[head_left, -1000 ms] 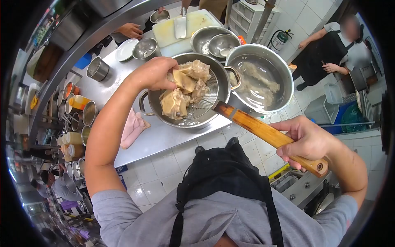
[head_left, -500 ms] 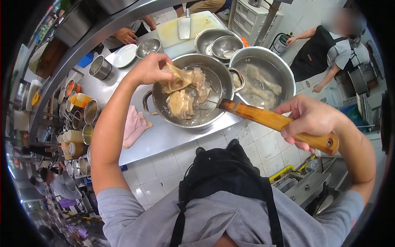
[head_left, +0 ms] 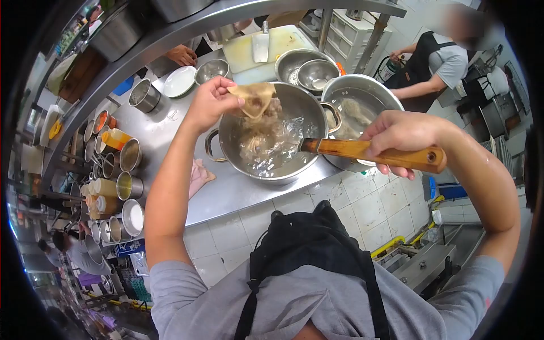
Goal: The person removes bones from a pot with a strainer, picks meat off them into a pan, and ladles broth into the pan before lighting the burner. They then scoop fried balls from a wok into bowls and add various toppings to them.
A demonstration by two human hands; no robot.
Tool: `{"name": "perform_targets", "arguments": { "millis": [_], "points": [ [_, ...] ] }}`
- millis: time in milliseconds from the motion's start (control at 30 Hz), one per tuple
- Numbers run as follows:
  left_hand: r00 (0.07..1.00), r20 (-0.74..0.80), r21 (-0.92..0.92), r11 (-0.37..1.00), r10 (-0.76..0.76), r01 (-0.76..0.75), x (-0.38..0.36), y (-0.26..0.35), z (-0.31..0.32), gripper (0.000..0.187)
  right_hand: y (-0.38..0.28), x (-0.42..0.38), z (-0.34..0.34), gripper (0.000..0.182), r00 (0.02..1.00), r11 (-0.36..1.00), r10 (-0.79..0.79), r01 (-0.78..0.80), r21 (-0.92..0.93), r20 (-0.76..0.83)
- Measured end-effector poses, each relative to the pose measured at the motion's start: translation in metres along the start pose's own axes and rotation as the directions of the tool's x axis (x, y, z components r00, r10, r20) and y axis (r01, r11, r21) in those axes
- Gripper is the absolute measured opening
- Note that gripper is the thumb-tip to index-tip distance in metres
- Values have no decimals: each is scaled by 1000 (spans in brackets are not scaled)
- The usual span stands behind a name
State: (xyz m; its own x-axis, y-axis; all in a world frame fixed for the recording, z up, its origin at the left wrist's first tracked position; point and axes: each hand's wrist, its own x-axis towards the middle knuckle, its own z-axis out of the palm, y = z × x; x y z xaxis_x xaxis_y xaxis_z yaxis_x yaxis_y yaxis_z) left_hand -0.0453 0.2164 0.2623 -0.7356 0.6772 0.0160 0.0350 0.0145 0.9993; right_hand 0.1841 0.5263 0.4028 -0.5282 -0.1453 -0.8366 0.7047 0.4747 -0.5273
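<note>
My left hand (head_left: pixel 212 105) is closed on the edge of a pale meaty bone (head_left: pixel 258 101) with a dark hollow, held over the far left side of a two-handled metal pot (head_left: pixel 228 148). My right hand (head_left: pixel 401 139) grips the wooden handle (head_left: pixel 345 149) of a wire strainer, and that handle slants across the pot's right rim. The strainer's mesh is hidden under rippling water. More meat pieces (head_left: pixel 258 141) show blurrily in the water below my left hand. Against the pot's right side stands a larger pot (head_left: pixel 391 101) of water with pale meaty bones (head_left: pixel 355 113).
Behind the pots are nested metal bowls (head_left: pixel 289 56) and a cutting board (head_left: pixel 238 54) bearing a cleaver (head_left: pixel 260 46). A pink cloth (head_left: pixel 199 177) lies near the counter's front edge. A co-worker (head_left: pixel 436 68) stands beyond the larger pot, and another person's hand (head_left: pixel 181 55) is across the counter.
The strainer and its meat pieces have gone down into the water, which now splashes. My left hand still holds the bone. The co-worker at right has moved closer, one arm reaching toward the larger pot.
</note>
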Motion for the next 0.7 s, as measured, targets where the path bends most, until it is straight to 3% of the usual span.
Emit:
{"name": "perform_targets", "arguments": {
  "millis": [33,100,133,167,233,300,367,400,500,567,633,667,700],
  "points": [
    [1000,4,3,1000,10,-10,-5,3,7,44,-2,4,-3,36,1000,1000,-8,8,-28,13],
    [956,41,270,918,289,-289,-17,6,23,47,-8,10,-7,33,999,997,-17,19,-73,28],
    [938,74,411,847,338,-337,-24,13,31,50,-11,13,-6,32,999,994,-10,14,-113,33],
    [937,80,409,846,340,-341,-31,18,39,50,-14,16,-6,31,999,988,-2,8,-152,38],
    [861,123,538,696,493,-475,-47,28,53,49,-16,22,-4,29,999,983,-6,14,-186,42],
    [861,99,521,711,500,-472,-58,32,61,51,-19,29,-4,29,999,977,-5,15,-210,49],
    [619,335,704,248,710,-666,-63,33,61,60,-20,36,-5,31,998,974,-5,17,-226,56],
    [616,332,709,242,715,-662,-68,34,61,60,-21,38,-5,32,998,971,-2,17,-237,63],
    [448,505,718,-71,738,-693,-84,37,62,59,-25,37,-2,36,1000,943,2,8,-333,31],
    [429,514,718,-100,743,-688,-92,32,61,57,-25,37,-3,43,999,951,27,-16,-310,31],
    [366,550,702,-178,751,-689,-95,29,59,58,-19,39,-1,52,998,991,30,-22,-129,53],
    [367,547,704,-176,752,-688,-94,26,57,58,-14,41,2,64,996,1000,9,-10,19,88],
    [398,477,722,-92,784,-685,-92,24,53,59,-10,40,6,64,996,1000,13,-14,19,89]
  ]
}}
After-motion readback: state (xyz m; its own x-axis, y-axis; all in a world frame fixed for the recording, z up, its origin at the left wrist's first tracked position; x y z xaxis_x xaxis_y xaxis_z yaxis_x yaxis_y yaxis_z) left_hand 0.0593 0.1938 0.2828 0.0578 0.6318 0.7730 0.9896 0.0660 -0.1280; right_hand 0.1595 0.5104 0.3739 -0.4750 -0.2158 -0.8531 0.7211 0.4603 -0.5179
